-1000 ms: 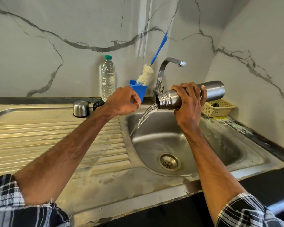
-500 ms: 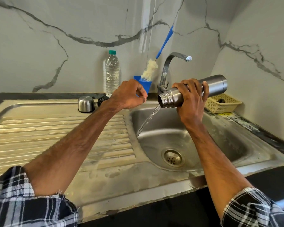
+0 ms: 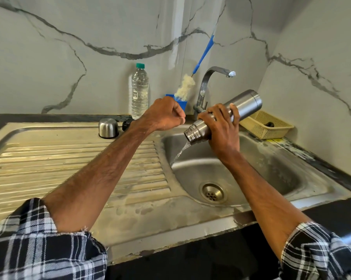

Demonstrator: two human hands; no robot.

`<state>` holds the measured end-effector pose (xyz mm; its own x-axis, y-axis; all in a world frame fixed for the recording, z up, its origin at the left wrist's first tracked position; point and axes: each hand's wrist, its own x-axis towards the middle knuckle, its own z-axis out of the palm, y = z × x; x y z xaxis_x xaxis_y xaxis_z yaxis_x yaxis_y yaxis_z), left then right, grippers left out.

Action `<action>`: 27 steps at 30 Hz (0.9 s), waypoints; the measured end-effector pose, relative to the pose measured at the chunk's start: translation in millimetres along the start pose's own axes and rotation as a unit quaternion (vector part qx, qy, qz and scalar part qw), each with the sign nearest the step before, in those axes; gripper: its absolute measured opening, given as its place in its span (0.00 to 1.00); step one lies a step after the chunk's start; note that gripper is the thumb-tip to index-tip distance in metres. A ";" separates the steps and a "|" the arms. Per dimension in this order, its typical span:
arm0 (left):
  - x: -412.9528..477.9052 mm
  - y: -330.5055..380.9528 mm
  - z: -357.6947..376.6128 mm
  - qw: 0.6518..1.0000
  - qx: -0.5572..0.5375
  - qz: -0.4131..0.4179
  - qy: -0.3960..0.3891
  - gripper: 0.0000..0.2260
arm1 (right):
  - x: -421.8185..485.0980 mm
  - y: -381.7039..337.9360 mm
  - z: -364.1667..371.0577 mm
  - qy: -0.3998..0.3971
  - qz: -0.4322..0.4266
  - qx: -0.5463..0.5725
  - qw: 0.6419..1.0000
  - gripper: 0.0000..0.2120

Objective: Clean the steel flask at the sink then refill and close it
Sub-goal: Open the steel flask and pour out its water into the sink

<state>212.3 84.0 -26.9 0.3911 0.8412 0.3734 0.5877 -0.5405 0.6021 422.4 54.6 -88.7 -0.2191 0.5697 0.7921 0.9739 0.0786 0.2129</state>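
In right hand, steel flask: mouth down-left, base up-right.

The right hand is covering the middle of the steel flask and part of the tap foot. The left hand is curling its fingers inward, hiding whether it is holding anything, and is blocking much of the blue holder; its wrist is overlapping the black cap. A dark thing in the yellow basket is showing too small to identify
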 end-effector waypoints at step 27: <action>-8.8 13.6 -12.8 1.000 0.005 -0.011 -0.023 0.05 | 33.7 20.0 -49.5 -0.041 -0.157 -0.191 0.968 0.33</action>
<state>207.8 69.4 -13.0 0.4095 0.8517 0.3271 0.6036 -0.5218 0.6028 431.5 34.9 -29.4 -0.4801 0.6310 0.6094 0.7638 -0.0409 0.6441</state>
